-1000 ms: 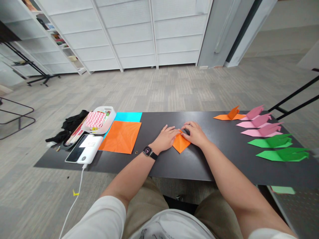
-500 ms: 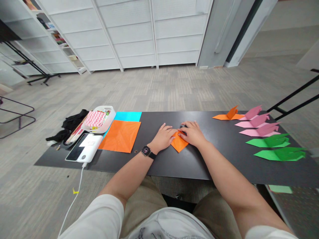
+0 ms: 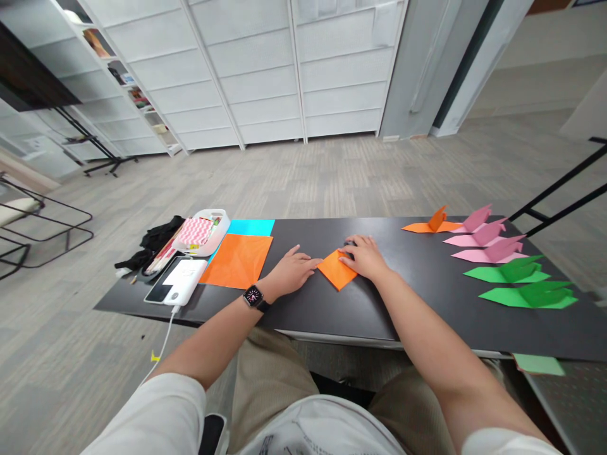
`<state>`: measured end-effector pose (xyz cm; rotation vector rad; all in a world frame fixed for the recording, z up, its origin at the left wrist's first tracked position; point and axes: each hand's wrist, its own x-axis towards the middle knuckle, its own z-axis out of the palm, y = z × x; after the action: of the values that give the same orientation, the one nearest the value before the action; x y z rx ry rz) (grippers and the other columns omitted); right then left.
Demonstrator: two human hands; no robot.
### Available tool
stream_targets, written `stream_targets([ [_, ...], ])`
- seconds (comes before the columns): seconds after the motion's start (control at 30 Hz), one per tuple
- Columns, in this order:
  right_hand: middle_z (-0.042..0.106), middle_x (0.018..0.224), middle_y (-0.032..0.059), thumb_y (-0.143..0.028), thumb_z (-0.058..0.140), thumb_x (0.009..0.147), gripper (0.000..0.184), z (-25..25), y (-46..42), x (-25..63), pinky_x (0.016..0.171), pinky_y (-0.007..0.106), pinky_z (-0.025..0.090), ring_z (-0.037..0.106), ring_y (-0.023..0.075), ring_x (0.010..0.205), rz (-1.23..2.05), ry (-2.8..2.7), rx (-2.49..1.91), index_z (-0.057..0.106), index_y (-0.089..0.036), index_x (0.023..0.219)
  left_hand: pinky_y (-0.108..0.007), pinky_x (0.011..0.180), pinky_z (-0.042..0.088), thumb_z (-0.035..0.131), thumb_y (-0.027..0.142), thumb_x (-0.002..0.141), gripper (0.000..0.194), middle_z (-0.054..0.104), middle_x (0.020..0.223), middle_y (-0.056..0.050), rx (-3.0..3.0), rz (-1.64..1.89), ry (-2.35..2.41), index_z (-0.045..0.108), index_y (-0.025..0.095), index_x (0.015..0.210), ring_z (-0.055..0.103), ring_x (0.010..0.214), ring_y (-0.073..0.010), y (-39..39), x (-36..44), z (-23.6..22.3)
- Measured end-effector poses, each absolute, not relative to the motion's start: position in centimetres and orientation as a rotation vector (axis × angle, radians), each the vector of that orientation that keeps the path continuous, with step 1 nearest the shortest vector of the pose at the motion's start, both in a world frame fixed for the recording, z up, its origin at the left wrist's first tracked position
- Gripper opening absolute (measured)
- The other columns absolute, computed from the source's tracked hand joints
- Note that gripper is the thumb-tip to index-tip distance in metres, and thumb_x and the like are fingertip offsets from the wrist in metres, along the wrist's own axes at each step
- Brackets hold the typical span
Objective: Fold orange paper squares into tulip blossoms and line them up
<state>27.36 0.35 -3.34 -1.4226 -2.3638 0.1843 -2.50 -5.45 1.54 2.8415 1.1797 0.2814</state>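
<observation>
Folded orange square (image 3: 336,272), one corner toward the person, long axis unclear, right grip (image 3: 366,258) touching, closure unclear, left grip (image 3: 293,273) wide

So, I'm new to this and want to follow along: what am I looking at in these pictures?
There is no robot here, just a person's bare hands. One camera, worn on the head, takes every picture, looking forward and down. On the dark table, folded paper figures stand to the right: one orange, three pink, two green. To the left lie a flat orange sheet, a blue sheet and a filled white basket. The right hand rests on a small folded orange paper; the left hand reaches its left corner.
</observation>
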Motion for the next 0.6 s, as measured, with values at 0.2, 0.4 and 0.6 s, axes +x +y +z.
stream_targets([
  [0.2,0.062,0.144,0.0103,-0.043,0.071,0.096,0.027,-3.3,0.0,27.3,0.123,0.076,0.025,0.05,0.0372,0.138,0.172,-2.359,-1.45,0.081,-0.036,0.12,-0.048,0.125,0.041,0.048,0.031,0.108,0.039,0.07,0.138,-0.011,2.737,0.605,1.21,0.06,0.021,0.144,0.063,0.131,-0.0245,-4.3,0.6,1.5],
  [0.4,0.059,0.149,0.0107,-0.044,0.069,0.098,0.029,-2.5,-0.5,27.2,0.121,0.079,0.023,0.045,0.0384,0.143,0.135,-2.416,-1.528,0.079,-0.037,0.124,-0.054,0.132,0.031,0.06,0.043,0.1,0.062,0.059,0.155,-0.015,2.648,0.626,1.129,0.047,0.016,0.155,0.05,0.149,-0.0311,-2.9,4.6,-1.6],
  [0.6,0.057,0.152,0.0097,-0.044,0.068,0.1,0.029,-1.6,-0.9,27.0,0.123,0.077,0.019,0.041,0.0375,0.147,0.135,-2.47,-1.605,0.079,-0.037,0.125,-0.055,0.134,0.024,0.064,0.052,0.097,0.074,0.054,0.16,-0.015,2.634,0.543,1.181,0.044,0.017,0.158,0.045,0.153,-0.0327,-3.1,4.6,-3.1],
])
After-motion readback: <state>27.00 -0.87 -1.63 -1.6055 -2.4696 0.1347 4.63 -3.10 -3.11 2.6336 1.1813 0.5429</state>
